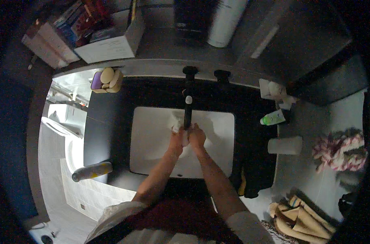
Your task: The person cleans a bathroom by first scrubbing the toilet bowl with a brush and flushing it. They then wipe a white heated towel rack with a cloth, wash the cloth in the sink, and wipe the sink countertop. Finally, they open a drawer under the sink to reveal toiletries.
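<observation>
My left hand [176, 141] and my right hand [197, 137] are close together over a white rectangular washbasin [148, 140], just below the tip of a black faucet [188, 114]. A small white item [185, 141] shows between them, gripped by both hands. It is too blurred to tell what it is. More white, possibly part of the same item, shows beyond the fingers of my left hand. The faucet's spout hides some of the space between the hands.
A dark countertop [102, 128] surrounds the basin. On it are a sponge holder [113, 87] at back left, a spray can [93, 171] at front left, and a green-and-white tube [273, 118] with a white roll [285, 145] at right. A white box [107, 50] stands on the shelf behind.
</observation>
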### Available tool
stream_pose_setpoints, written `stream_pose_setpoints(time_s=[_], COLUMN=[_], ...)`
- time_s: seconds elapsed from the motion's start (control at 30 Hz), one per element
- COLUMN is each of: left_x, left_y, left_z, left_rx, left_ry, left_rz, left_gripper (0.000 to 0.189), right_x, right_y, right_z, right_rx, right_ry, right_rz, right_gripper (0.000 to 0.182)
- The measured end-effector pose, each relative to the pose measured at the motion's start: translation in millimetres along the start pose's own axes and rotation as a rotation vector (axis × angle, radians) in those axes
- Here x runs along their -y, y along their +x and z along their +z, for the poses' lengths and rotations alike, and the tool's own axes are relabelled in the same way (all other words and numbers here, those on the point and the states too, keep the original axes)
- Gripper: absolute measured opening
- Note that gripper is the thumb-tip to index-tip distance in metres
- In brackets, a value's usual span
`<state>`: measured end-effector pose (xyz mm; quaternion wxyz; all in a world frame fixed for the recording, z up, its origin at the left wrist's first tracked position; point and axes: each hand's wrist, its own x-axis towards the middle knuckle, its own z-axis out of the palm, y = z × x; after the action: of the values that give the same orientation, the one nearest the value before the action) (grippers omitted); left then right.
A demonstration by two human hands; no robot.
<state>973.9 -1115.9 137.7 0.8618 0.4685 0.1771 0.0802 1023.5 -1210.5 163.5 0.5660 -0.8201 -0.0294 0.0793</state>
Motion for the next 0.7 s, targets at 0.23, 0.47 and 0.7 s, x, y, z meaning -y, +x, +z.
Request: stream_pose_setpoints(time_s=[0.23, 0.47, 0.7], left_x=[-65, -86, -83], left_y=[16, -7, -17], left_z=[9, 36, 55], left_rx=[-0.098, -0.264, -0.237], left_ry=[-0.173, -0.043, 0.077], left_rz=[-0.155, -0.407, -0.354], left_gripper=[0.054, 0.034, 0.032], right_x=[27, 84, 21], right_y=[-30, -69, -7], right_z=[-27, 14, 7], right_rx=[0.402, 0.046, -0.043], right_ry=[0.601, -0.303, -0.620], right_rz=[0.509, -0.232, -0.011], right_gripper=[0.052, 0.028, 0.023])
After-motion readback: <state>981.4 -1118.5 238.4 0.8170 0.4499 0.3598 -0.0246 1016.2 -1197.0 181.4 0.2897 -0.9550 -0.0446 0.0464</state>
